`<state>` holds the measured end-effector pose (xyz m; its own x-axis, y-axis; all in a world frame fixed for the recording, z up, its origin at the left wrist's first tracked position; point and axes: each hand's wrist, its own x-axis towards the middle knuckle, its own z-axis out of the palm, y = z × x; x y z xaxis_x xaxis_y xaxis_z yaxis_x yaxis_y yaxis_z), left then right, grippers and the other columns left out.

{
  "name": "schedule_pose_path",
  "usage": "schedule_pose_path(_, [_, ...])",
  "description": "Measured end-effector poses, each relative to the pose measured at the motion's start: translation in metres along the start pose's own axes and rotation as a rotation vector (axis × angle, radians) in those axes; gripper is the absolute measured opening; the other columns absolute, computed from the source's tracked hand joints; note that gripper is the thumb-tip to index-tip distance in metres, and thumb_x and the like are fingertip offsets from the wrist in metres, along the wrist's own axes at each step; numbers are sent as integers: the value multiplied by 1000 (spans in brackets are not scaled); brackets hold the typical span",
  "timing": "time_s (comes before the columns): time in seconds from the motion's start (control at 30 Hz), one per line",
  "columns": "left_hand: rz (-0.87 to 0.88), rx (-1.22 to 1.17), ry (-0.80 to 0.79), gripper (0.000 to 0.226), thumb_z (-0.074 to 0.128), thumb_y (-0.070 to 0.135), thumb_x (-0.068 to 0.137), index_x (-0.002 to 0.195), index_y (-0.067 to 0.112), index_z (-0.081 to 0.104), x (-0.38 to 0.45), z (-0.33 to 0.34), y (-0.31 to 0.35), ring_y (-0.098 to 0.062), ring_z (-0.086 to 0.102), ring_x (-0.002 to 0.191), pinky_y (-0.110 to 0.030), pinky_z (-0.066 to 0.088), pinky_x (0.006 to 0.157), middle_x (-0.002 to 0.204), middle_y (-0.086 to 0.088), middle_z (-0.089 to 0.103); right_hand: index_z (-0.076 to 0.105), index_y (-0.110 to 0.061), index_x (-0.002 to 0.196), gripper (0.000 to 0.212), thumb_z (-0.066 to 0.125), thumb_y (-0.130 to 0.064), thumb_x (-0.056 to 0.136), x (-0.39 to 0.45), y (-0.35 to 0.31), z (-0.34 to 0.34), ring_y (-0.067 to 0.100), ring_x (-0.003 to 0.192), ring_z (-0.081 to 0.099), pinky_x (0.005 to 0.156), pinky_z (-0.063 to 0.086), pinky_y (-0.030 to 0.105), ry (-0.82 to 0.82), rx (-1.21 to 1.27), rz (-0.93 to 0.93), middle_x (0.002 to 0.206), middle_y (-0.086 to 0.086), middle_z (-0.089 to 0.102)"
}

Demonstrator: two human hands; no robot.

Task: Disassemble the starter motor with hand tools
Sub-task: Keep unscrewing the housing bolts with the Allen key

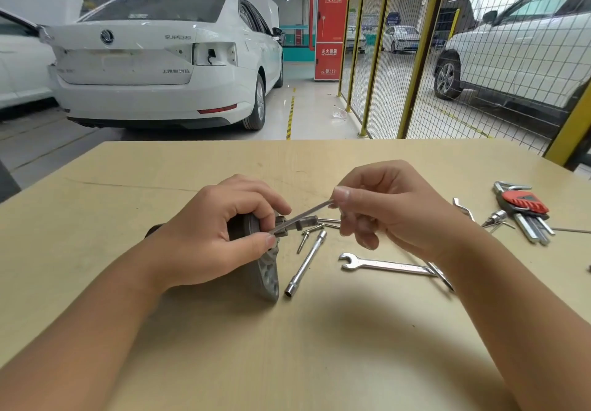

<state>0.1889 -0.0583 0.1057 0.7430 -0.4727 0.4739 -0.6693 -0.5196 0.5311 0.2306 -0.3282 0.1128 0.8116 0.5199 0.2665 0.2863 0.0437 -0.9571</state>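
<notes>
The grey starter motor (267, 274) lies on the wooden table (96, 218) in the middle of the view, its flanged end plate facing right. My left hand (217, 234) grips its upper part, fingers curled over the top and thumb at the front. My right hand (387, 209) pinches the far end of a thin hex key (303, 215) between thumb and fingers. The key slants down to the left, and its tip sits at a fitting on the motor's face beside my left thumb.
A tubular socket wrench (305, 265), two loose long bolts (307, 234) and an open-end spanner (383, 264) lie right of the motor. A red-holdered hex key set (524, 207) and small bits (494, 218) sit at the far right. Cars and a yellow mesh fence stand beyond the table.
</notes>
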Motion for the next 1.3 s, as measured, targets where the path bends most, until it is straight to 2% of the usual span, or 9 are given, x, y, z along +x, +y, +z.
schedule_pose_path(0.17, [-1, 11, 0, 7, 74, 12, 80, 79, 15, 68, 0, 0, 1, -23, 61, 121, -38, 47, 98, 114, 11, 73, 75, -5, 82, 14, 81, -17, 83, 1, 0, 1, 25, 47, 55, 50, 46, 33, 2, 11, -68, 73, 23, 69])
schedule_pose_path(0.4, [-4, 10, -13, 3, 74, 15, 83, 81, 17, 73, 0, 0, -1, -22, 60, 123, -37, 46, 100, 116, 10, 73, 75, 0, 83, 12, 81, -10, 80, 1, 0, 4, 26, 55, 62, 55, 50, 31, 50, 12, -119, 68, 23, 65])
schedule_pose_path(0.57, [10, 17, -28, 8, 72, 20, 89, 82, 19, 75, 0, 1, -1, -22, 59, 124, -34, 45, 102, 117, 9, 73, 76, 1, 89, 23, 86, -4, 69, -1, -2, 6, 25, 68, 69, 68, 56, 29, 41, 56, -125, 77, 21, 70])
schedule_pose_path(0.67, [25, 28, -15, 8, 73, 19, 88, 81, 23, 73, 0, 1, -2, -22, 60, 122, -37, 46, 100, 116, 9, 73, 78, -10, 92, 32, 89, -2, 63, -1, -3, 9, 27, 74, 73, 72, 60, 35, 106, 14, -89, 86, 21, 74])
schedule_pose_path(0.77, [33, 32, 3, 8, 75, 18, 86, 80, 23, 73, 0, 2, -2, -22, 61, 120, -38, 46, 99, 115, 10, 74, 79, -14, 93, 36, 89, -2, 60, -2, -4, 11, 31, 72, 73, 70, 61, 39, 152, -21, -85, 92, 20, 75])
schedule_pose_path(0.97, [37, 22, 18, 11, 78, 18, 83, 79, 25, 71, 0, 2, -2, -22, 62, 120, -38, 48, 99, 113, 11, 74, 78, -17, 94, 38, 84, 6, 65, -3, -6, 14, 24, 73, 70, 64, 59, 33, 104, -3, -198, 94, 16, 77])
schedule_pose_path(1.13, [30, 40, 20, 7, 78, 19, 82, 78, 18, 72, 1, 2, -3, -20, 62, 120, -35, 47, 99, 112, 12, 74, 78, -22, 95, 37, 87, 0, 65, -3, -7, 14, 22, 78, 69, 68, 59, 33, 80, -29, -201, 87, 12, 78])
schedule_pose_path(1.23, [36, 36, 22, 8, 78, 18, 82, 79, 19, 70, 1, 2, -3, -20, 62, 120, -33, 47, 99, 112, 12, 74, 79, -17, 95, 28, 91, -18, 70, -5, -8, 14, 23, 71, 67, 60, 55, 32, 13, 54, -169, 85, 17, 76])
schedule_pose_path(1.3, [38, 34, 21, 9, 78, 18, 82, 79, 20, 70, 0, 2, -3, -21, 62, 120, -33, 48, 99, 112, 12, 74, 78, -13, 95, 24, 87, -27, 77, -4, -8, 14, 25, 65, 65, 56, 50, 33, -1, 85, -153, 86, 22, 74])
